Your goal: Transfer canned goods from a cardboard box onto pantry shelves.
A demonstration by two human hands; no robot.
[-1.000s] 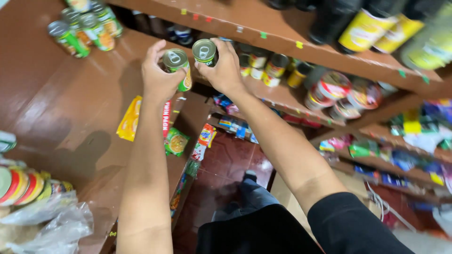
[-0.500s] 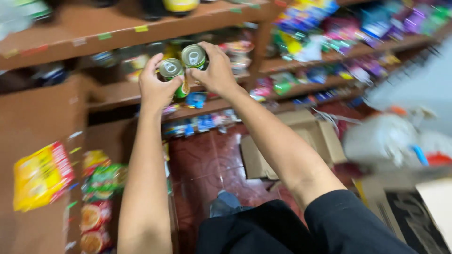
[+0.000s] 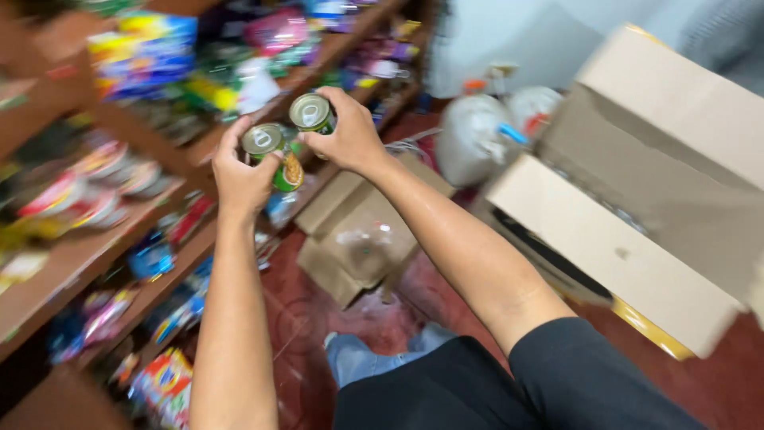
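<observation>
My left hand [image 3: 239,179] grips a green tin can [image 3: 274,155] with a silver pull-tab lid, held upright in front of me. My right hand [image 3: 350,139] grips a second green tin can [image 3: 310,113] of the same kind, just right of and slightly above the first. The two cans nearly touch. Both arms are stretched out over a red tiled floor. The view is blurred by motion.
Wooden shelves [image 3: 87,255] packed with colourful packets and tins run along the left. A large open cardboard box [image 3: 629,215] stands at the right. A flattened cardboard box [image 3: 350,239] lies on the floor below my hands. White sacks [image 3: 477,135] sit behind it.
The view has swung to the right, away from the shelves toward the cardboard boxes. Both hands still hold their cans side by side.
</observation>
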